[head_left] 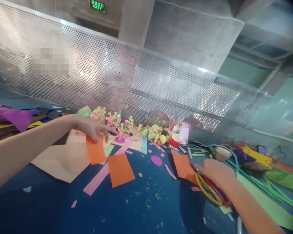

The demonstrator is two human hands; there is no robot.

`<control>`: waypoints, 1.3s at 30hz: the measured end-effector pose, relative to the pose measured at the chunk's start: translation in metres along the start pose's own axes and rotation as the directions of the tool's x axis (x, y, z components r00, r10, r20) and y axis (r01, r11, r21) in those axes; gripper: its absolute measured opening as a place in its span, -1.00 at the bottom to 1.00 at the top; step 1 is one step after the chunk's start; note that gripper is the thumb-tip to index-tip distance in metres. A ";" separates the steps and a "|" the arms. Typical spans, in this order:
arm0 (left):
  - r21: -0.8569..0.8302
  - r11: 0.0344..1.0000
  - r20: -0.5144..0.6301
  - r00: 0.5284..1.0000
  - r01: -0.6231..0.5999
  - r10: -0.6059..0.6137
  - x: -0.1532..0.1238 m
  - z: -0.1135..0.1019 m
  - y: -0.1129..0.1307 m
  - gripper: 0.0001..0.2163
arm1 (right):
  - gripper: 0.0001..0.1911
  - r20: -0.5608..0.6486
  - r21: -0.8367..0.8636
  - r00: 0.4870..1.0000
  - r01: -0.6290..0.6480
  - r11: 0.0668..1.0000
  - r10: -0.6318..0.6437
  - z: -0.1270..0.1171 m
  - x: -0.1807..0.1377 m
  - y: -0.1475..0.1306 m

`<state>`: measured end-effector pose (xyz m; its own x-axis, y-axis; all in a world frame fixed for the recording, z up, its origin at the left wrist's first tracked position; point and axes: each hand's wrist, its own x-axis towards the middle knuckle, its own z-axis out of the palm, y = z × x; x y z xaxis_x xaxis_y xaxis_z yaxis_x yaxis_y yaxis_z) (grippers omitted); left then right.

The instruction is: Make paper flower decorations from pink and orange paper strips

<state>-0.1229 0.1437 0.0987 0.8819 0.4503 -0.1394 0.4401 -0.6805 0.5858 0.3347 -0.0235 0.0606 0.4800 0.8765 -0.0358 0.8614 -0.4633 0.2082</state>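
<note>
My left hand (pixel 92 127) reaches across the blue table (pixel 141 204) and pinches the top edge of an orange paper piece (pixel 96 151), which hangs from my fingers. My right hand (pixel 216 171) lies low at the right on scissors with red and yellow handle loops (pixel 211 190), its fingers closed over them beside another orange paper piece (pixel 183 165). A third orange sheet (pixel 120 169) lies flat between my hands, next to a pink strip (pixel 99 179).
Small paper flowers (pixel 113 122) and green and yellow foam shapes (pixel 153 133) stand at the back. A beige sheet (pixel 63 161) lies left, purple paper (pixel 18 117) far left, green strips (pixel 271 201) right. A red-and-white cup (pixel 175 140) and a perforated metal screen (pixel 141 74) are behind.
</note>
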 end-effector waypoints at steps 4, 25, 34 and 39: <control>-0.175 0.984 -0.160 0.986 0.015 -0.044 -0.007 -0.010 0.015 -0.43 | -0.68 -0.205 0.256 0.971 0.176 0.950 -0.124 -0.010 -0.015 -0.037; -0.724 0.667 -0.270 0.962 -0.178 -0.037 0.075 0.144 0.057 -0.73 | -0.76 -0.222 0.970 0.855 0.241 -0.020 -0.469 0.031 -0.076 -0.142; -0.774 0.595 -0.246 0.969 -0.216 0.030 0.074 0.148 0.061 -0.80 | -0.69 -0.168 0.985 0.872 0.161 -0.055 -0.460 0.029 -0.081 -0.140; -0.810 0.543 -0.246 0.969 -0.220 0.026 0.075 0.147 0.060 -0.82 | -0.61 -0.140 0.971 0.888 0.037 -0.235 -0.439 0.034 -0.075 -0.138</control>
<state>-0.0058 0.0510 0.0058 0.8245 0.5607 0.0761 -0.0916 -0.0004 0.9958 0.1854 -0.0299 0.0014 0.0249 0.9996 0.0135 -0.0237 0.0141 -0.9996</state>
